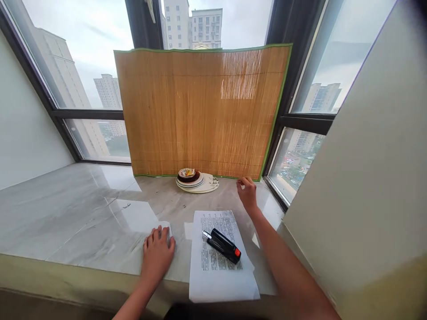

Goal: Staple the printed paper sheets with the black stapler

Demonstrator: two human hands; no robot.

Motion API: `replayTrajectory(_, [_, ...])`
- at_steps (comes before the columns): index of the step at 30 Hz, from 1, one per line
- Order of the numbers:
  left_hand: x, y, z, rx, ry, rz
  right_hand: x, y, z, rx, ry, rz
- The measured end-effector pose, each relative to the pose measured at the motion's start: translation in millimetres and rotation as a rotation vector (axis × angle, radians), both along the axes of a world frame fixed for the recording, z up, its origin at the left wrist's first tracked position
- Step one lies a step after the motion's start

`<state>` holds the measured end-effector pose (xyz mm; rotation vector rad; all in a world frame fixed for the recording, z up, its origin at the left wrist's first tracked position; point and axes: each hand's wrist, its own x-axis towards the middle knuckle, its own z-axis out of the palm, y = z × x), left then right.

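The black stapler (223,246) lies on papers (222,286) that poke over the sill's (83,222) front edge. The left grip (158,255) is flat and open. The right grip (247,194) curls near the back right corner; can't tell what it holds. Plates (191,183) and a mat (196,115) block the back edge.

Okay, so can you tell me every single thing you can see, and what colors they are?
Stapler: one, black with a red-orange part, on the papers
Papers: several sheets, white with dark print, front of the ledge
Plates: several stacked, whitish and dark brown, a patterned one on top, before the mat
Mat: one, brown with green edging, upright before the window
White patch: one, at the left fingertips; paper or glare, can't tell
Ledge: one, grey-white, under everything
Window frames: several, dark, left, middle and right
Buildings: several, pale, outside
Walls: two, pale, either side
Left hand: one, bare, on the ledge
Right hand: one, bare, by the mat's lower right corner
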<state>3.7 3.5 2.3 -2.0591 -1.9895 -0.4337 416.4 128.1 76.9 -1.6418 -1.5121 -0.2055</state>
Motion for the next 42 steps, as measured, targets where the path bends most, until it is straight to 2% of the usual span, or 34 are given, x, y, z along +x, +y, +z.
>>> replayTrajectory(3, [1.2,-0.7,4.0,-0.004,-0.019,-0.01,-3.9,-45.3,-18.3,-0.17,-0.064,0.038])
replayTrajectory(5, [2.4,-2.0,8.0,-0.019,-0.04,-0.017,-8.6,-65.0,-31.7,-0.303,-0.084,0.038])
replayTrajectory(7, [4.0,-3.8,12.9,-0.03,-0.062,-0.03,-12.5,-73.3,-38.3,-0.382,-0.093,0.039])
replayTrajectory(10, [6.1,-6.7,19.7,-0.027,-0.085,-0.04,-13.8,-73.3,-32.7,-0.471,-0.109,0.022])
replayTrajectory(13, [6.3,-9.0,23.0,-0.034,-0.095,-0.036,-12.3,-81.2,-22.2,-0.518,-0.125,-0.024])
replayTrajectory(15, [5.4,-9.9,22.4,-0.045,-0.097,-0.039,-13.6,-99.2,-22.1,-0.519,-0.138,-0.092])
replayTrajectory(18, [6.4,-8.3,20.1,-0.064,-0.074,-0.04,-21.0,-139.0,-37.2,-0.532,-0.166,-0.214])
replayTrajectory(22, [21.2,10.0,26.0,-0.142,0.007,-0.044,-32.3,-178.0,-62.2,-0.552,-0.238,-0.242])
replayTrajectory(24, [33.5,29.6,33.4,-0.161,0.0,-0.112,-34.6,-182.5,-67.3,-0.557,-0.258,-0.235])
replayTrajectory(28, [53.3,77.5,43.5,-0.119,-0.009,-0.261,-34.6,-177.3,-67.1,-0.558,-0.266,-0.234])
replayTrajectory(33, [57.7,115.1,34.3,-0.135,-0.051,-0.455,-34.2,-176.2,-66.2,-0.543,-0.276,-0.244])
replayTrajectory(37, [56.4,119.8,22.8,-0.143,-0.109,-0.514,-33.7,-177.9,-66.1,-0.539,-0.287,-0.244])
replayTrajectory(42, [50.0,98.4,20.0,-0.112,-0.162,-0.469,-34.1,-180.6,-62.4,-0.533,-0.272,-0.239])
